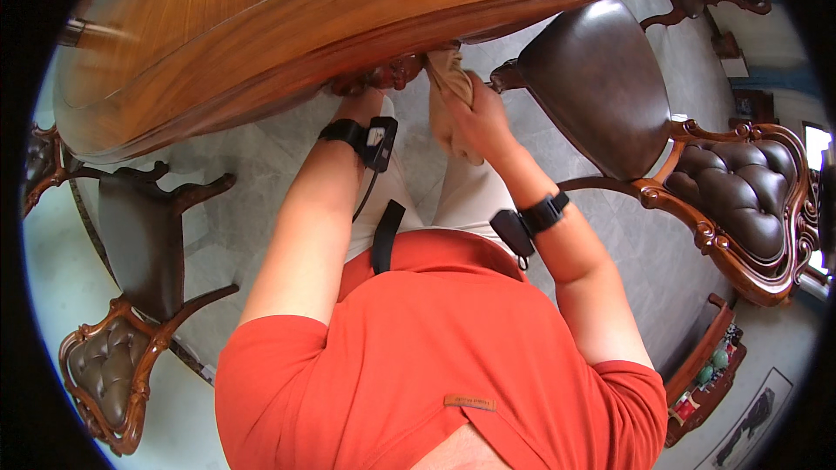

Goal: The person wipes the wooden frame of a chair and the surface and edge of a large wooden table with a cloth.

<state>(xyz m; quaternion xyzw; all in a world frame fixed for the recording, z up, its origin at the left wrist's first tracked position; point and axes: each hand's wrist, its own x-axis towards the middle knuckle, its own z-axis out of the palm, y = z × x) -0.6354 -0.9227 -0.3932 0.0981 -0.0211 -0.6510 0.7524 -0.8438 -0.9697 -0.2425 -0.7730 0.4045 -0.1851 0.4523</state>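
My right hand (482, 119) grips a tan cloth (449, 88) that is bunched at the top and hangs loose below. The cloth's upper end meets the underside of a polished wooden table (281, 46), beside a carved reddish wood piece (397, 73) under its rim. My left forearm (320, 202) reaches up to that same carving. The left hand itself is out of view behind the carved wood, so what it touches is hidden.
Close on the right stands a carved wooden chair with a dark leather seat (597, 85) and tufted back. Another such chair (144, 241) is at the left by the wall. Grey tiles (261, 150) cover the floor. A low wooden cabinet (702, 385) stands lower right.
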